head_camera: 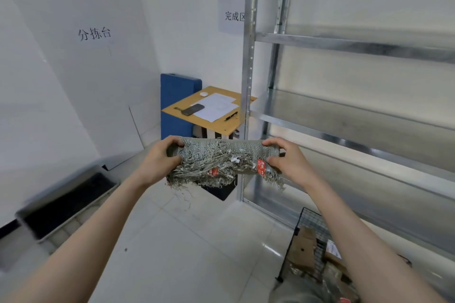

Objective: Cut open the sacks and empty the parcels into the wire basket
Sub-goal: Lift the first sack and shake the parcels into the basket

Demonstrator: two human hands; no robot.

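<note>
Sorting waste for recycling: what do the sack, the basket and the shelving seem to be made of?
The sack: probably woven plastic strips, dull grey-green; its cut edge frays into flat ribbons. The basket: thin wire grid, black, likely coated metal. The shelving: bare metal, perhaps galvanised steel; silvery, with soft reflections and punched uprights.

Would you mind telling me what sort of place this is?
Probably a parcel sorting room: a wall sign names a sorting table, metal shelving lines one side, and a wire basket holds cardboard parcels.
</note>
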